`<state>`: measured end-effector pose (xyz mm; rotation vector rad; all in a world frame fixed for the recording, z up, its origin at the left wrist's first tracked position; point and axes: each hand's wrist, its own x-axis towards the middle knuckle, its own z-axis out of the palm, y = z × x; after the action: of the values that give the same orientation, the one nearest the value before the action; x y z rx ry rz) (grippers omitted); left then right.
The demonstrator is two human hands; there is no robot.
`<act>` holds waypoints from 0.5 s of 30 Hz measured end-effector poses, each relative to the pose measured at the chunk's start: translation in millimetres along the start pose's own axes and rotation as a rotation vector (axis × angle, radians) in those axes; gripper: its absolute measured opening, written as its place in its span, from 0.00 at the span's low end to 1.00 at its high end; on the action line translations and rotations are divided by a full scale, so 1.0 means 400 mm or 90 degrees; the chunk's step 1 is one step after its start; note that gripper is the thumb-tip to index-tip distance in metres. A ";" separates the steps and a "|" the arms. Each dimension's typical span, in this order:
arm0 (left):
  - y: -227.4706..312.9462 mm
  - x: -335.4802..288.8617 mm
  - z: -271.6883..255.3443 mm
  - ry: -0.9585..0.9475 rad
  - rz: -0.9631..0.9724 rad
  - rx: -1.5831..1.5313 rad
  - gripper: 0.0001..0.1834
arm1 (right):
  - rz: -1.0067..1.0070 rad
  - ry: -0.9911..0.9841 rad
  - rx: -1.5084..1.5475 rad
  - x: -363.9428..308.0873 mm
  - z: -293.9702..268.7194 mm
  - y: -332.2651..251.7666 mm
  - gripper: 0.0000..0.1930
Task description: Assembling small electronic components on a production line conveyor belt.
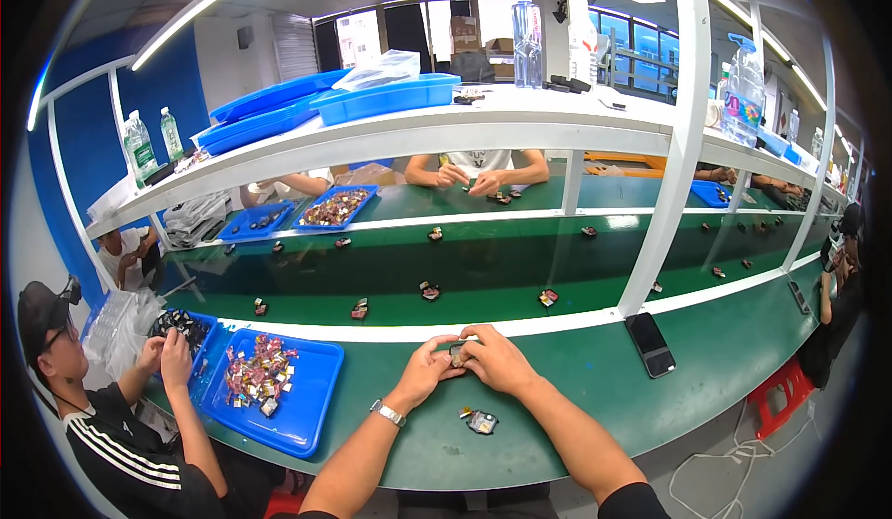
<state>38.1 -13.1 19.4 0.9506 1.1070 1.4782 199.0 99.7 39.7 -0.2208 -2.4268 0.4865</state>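
- A small dark electronic module sat between the fingertips of both hands, over the table and just short of the white rail.
- The left-hand grip was narrow, holding the module from its left side; the right-hand grip closed on it from the right and above, fingers bent over its top.
- The module looked blocky, with a dark rim and a paler grey-brown face; its finer detail was covered by the fingers.
- Between the forearms lay a second module, grey-faced with a dark border and a yellowish bit at one corner, well apart from both hands.
- A metal-banded wristwatch circled the left wrist.
- Left of the left forearm stood a blue tray, bearing a heap of small red, gold and white components.
- To the right, green surface stretched from the right forearm to a dark smartphone, which lay near the foot of a white post.
- The table's near edge curved beneath both forearms; beyond the rail, more small modules dotted a dark green strip.
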 end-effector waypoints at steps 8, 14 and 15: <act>-0.006 0.004 -0.004 -0.014 0.000 0.012 0.19 | 0.007 -0.009 0.003 -0.010 0.010 0.012 0.06; -0.012 0.001 -0.020 -0.077 0.013 0.002 0.22 | 0.082 -0.001 0.082 -0.012 0.025 0.015 0.04; -0.013 0.003 -0.020 -0.078 0.010 -0.003 0.22 | 0.088 -0.005 0.083 -0.012 0.026 0.015 0.05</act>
<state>31.7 -13.0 12.3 1.0344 1.0083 1.4145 196.6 101.0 27.1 -0.3316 -2.3870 0.7051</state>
